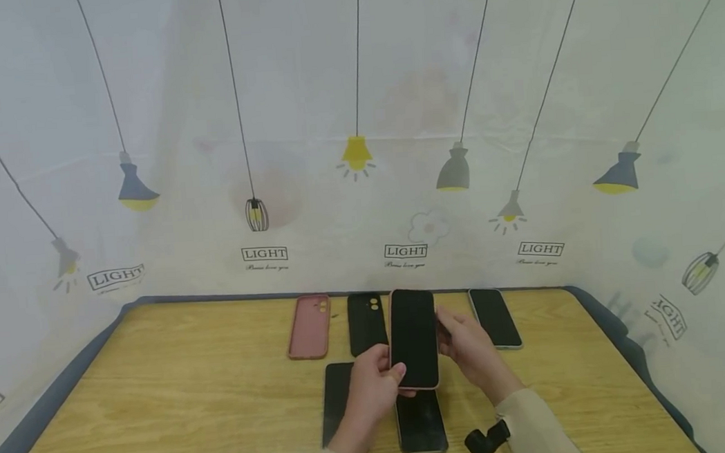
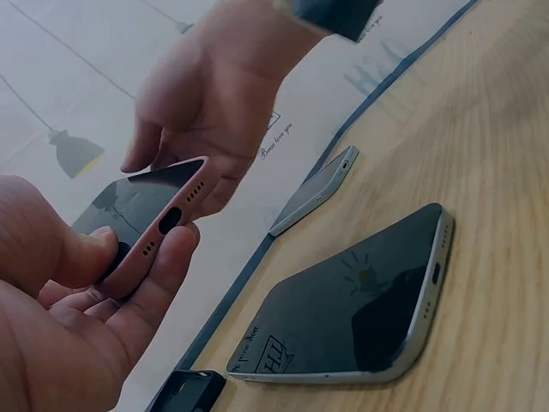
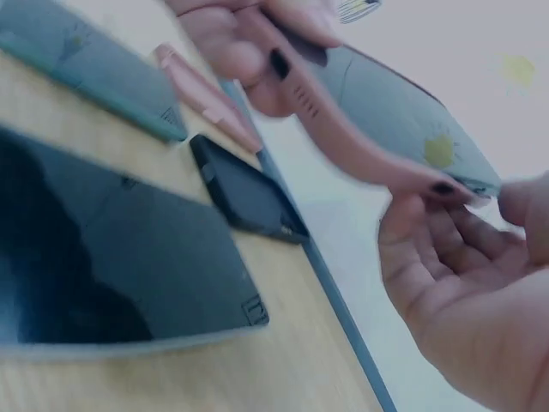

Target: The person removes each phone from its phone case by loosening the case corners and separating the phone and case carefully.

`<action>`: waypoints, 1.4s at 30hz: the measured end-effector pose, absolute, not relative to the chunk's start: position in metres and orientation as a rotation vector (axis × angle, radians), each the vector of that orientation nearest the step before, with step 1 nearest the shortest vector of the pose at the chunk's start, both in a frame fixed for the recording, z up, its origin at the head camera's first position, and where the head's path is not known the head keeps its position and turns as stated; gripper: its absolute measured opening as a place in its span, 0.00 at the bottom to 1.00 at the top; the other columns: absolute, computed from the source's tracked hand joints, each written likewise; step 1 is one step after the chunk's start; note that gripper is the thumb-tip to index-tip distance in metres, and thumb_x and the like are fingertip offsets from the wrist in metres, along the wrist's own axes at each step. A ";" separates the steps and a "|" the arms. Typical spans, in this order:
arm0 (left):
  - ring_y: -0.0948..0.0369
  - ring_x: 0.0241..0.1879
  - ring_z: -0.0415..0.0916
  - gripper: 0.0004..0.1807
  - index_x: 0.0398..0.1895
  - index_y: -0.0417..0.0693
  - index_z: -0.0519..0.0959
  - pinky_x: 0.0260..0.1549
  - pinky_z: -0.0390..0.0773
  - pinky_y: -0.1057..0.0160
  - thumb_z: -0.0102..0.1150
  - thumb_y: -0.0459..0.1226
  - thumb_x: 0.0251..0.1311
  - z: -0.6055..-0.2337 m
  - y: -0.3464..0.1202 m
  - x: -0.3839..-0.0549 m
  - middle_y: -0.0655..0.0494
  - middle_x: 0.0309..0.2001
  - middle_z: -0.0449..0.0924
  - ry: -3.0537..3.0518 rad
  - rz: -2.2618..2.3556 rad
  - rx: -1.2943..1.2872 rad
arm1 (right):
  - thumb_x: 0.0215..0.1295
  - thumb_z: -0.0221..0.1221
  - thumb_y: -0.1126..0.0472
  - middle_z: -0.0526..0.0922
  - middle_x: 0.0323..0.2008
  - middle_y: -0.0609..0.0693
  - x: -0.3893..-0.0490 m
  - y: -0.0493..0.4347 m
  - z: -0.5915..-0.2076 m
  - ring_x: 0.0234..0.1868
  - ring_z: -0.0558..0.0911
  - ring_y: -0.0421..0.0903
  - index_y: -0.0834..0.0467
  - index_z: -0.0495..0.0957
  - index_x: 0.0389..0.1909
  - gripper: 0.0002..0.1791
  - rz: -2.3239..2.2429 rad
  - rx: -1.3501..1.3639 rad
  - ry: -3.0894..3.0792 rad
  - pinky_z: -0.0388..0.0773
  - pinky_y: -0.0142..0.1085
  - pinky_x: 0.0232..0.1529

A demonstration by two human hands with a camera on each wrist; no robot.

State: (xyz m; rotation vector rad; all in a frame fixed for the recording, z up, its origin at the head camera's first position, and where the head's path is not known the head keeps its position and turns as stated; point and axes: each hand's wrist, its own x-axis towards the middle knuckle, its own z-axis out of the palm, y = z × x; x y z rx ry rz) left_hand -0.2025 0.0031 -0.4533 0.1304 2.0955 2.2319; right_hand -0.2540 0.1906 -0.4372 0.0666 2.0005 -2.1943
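Observation:
A dark-screened phone (image 1: 413, 338) in a pink case (image 2: 141, 257) is held tilted above the table, screen up. My left hand (image 1: 372, 385) grips its bottom left corner, thumb on the screen and fingers beneath. On the other long side, my right hand (image 1: 469, 345) holds the edge, with curled fingers under the case and the thumb by the upper corner. At that corner, in the right wrist view, a bit of the phone's edge (image 3: 477, 186) shows above the case rim. Directly below lies another phone (image 1: 421, 427), screen up, partly covered from the head view.
An empty pink case (image 1: 308, 330) and a black case (image 1: 366, 323) lie along the back edge. A silver-edged phone (image 1: 496, 319) lies at the back right. Another dark phone (image 1: 334, 401) is partly hidden by my left hand. Printed cloth (image 1: 306, 119) hangs behind the table.

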 end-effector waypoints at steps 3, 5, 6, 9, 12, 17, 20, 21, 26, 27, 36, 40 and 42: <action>0.48 0.31 0.88 0.07 0.47 0.28 0.79 0.26 0.89 0.55 0.57 0.21 0.68 -0.453 0.002 -0.204 0.38 0.38 0.87 2.114 2.218 0.114 | 0.84 0.47 0.51 0.84 0.33 0.46 -0.246 0.197 -0.441 0.33 0.80 0.42 0.65 0.82 0.52 0.22 -2.031 -0.068 2.066 0.82 0.32 0.38; 0.48 0.32 0.88 0.07 0.47 0.28 0.79 0.26 0.89 0.55 0.57 0.22 0.68 -0.453 0.001 -0.205 0.38 0.38 0.87 2.128 2.216 0.114 | 0.83 0.49 0.51 0.85 0.33 0.47 -0.241 0.200 -0.443 0.32 0.81 0.42 0.69 0.80 0.56 0.24 -1.941 -0.155 2.095 0.83 0.34 0.38; 0.49 0.32 0.88 0.07 0.47 0.28 0.79 0.26 0.89 0.55 0.57 0.22 0.68 -0.453 0.000 -0.206 0.38 0.38 0.87 2.131 2.217 0.114 | 0.83 0.50 0.51 0.85 0.33 0.47 -0.239 0.202 -0.444 0.32 0.82 0.43 0.69 0.79 0.57 0.24 -1.902 -0.193 2.107 0.84 0.35 0.38; 0.50 0.33 0.88 0.07 0.47 0.28 0.78 0.26 0.89 0.55 0.56 0.21 0.68 -0.453 -0.001 -0.207 0.38 0.38 0.87 2.139 2.225 0.120 | 0.81 0.52 0.53 0.84 0.32 0.48 -0.234 0.206 -0.446 0.32 0.82 0.44 0.70 0.79 0.54 0.22 -1.828 -0.273 2.100 0.84 0.37 0.38; 0.50 0.33 0.87 0.07 0.47 0.28 0.79 0.26 0.89 0.55 0.56 0.21 0.69 -0.453 -0.001 -0.208 0.37 0.38 0.87 2.145 2.231 0.130 | 0.80 0.55 0.54 0.83 0.31 0.49 -0.230 0.207 -0.446 0.33 0.81 0.46 0.68 0.79 0.48 0.19 -1.785 -0.320 2.094 0.84 0.38 0.39; 0.53 0.32 0.86 0.07 0.47 0.29 0.79 0.27 0.89 0.56 0.56 0.22 0.69 -0.452 -0.002 -0.208 0.38 0.38 0.87 2.159 2.227 0.140 | 0.78 0.57 0.58 0.84 0.36 0.51 -0.224 0.209 -0.446 0.36 0.84 0.46 0.72 0.77 0.52 0.18 -1.773 -0.397 2.037 0.85 0.38 0.40; 0.55 0.31 0.85 0.07 0.47 0.30 0.79 0.27 0.89 0.57 0.56 0.22 0.69 -0.452 -0.002 -0.209 0.39 0.37 0.87 2.172 2.211 0.130 | 0.77 0.58 0.62 0.85 0.39 0.52 -0.222 0.209 -0.449 0.37 0.85 0.44 0.75 0.73 0.57 0.20 -1.808 -0.441 1.949 0.86 0.37 0.39; 0.56 0.30 0.84 0.07 0.47 0.30 0.79 0.27 0.89 0.58 0.56 0.22 0.69 -0.453 -0.002 -0.209 0.40 0.37 0.87 2.178 2.207 0.131 | 0.76 0.58 0.63 0.85 0.40 0.52 -0.222 0.209 -0.450 0.37 0.85 0.44 0.76 0.72 0.59 0.20 -1.824 -0.451 1.916 0.86 0.36 0.38; 0.54 0.30 0.85 0.07 0.47 0.30 0.79 0.27 0.89 0.58 0.56 0.22 0.69 -0.453 -0.002 -0.209 0.39 0.37 0.87 2.185 2.221 0.167 | 0.74 0.57 0.68 0.84 0.44 0.52 -0.219 0.208 -0.455 0.37 0.85 0.43 0.73 0.72 0.61 0.19 -1.895 -0.446 1.797 0.86 0.33 0.38; 0.54 0.31 0.85 0.07 0.47 0.29 0.79 0.27 0.89 0.57 0.57 0.22 0.69 -0.453 -0.002 -0.209 0.39 0.37 0.87 2.183 2.227 0.177 | 0.73 0.56 0.69 0.83 0.44 0.52 -0.218 0.207 -0.455 0.38 0.85 0.43 0.73 0.73 0.61 0.19 -1.905 -0.440 1.782 0.86 0.33 0.38; 0.52 0.31 0.86 0.07 0.47 0.29 0.79 0.25 0.88 0.57 0.57 0.22 0.68 -0.450 -0.001 -0.207 0.38 0.38 0.87 2.190 2.212 0.211 | 0.66 0.52 0.72 0.80 0.37 0.48 -0.214 0.202 -0.455 0.32 0.82 0.41 0.66 0.75 0.59 0.20 -1.932 -0.322 1.777 0.78 0.30 0.34; 0.53 0.30 0.86 0.07 0.47 0.29 0.79 0.25 0.88 0.57 0.57 0.21 0.68 -0.450 0.001 -0.207 0.38 0.37 0.87 2.205 2.198 0.215 | 0.64 0.52 0.72 0.80 0.32 0.46 -0.212 0.200 -0.453 0.27 0.77 0.39 0.63 0.78 0.53 0.17 -1.956 -0.243 1.787 0.73 0.28 0.30; 0.53 0.29 0.85 0.07 0.46 0.29 0.79 0.24 0.88 0.58 0.57 0.21 0.67 -0.451 0.002 -0.207 0.38 0.36 0.87 2.208 2.199 0.220 | 0.63 0.53 0.73 0.79 0.30 0.45 -0.212 0.199 -0.452 0.26 0.75 0.38 0.62 0.78 0.50 0.15 -1.970 -0.226 1.787 0.70 0.27 0.27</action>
